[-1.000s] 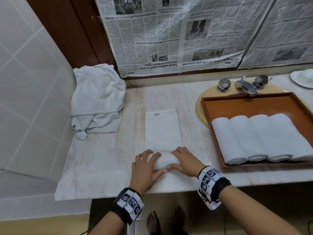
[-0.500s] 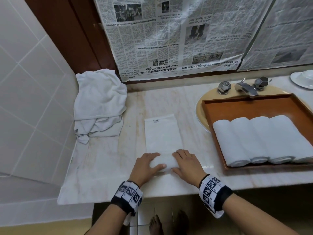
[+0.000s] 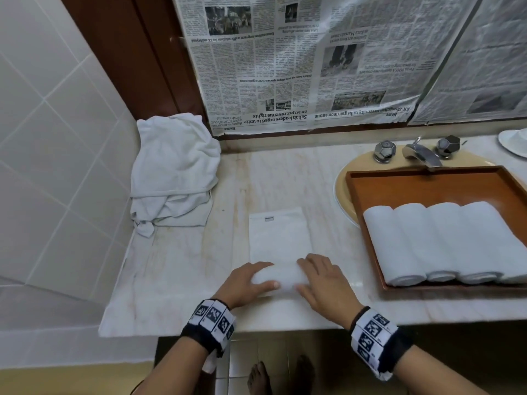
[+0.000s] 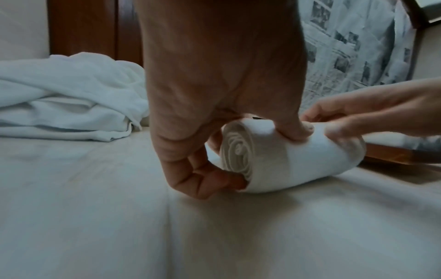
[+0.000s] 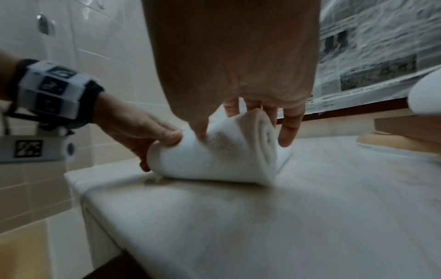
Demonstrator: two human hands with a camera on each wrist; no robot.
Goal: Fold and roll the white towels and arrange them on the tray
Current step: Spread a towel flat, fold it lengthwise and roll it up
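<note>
White towel (image 3: 278,240), reddish-brown tray (image 3: 427,186)

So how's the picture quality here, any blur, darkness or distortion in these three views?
Head view: bright and mostly sharp, wide-angle bending of the wall tiles and tray. Left wrist view: dim, the towel roll fairly clear, the right hand soft. Right wrist view: dim, the towel roll smeared by motion, the newspaper behind out of focus.

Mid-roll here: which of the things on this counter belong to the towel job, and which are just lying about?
Job:
towel being rolled, under left hand and right hand
four rolled towels
tray
towel heap, probably next to fold

Lying about:
faucet
sink
newspaper
white dish
</note>
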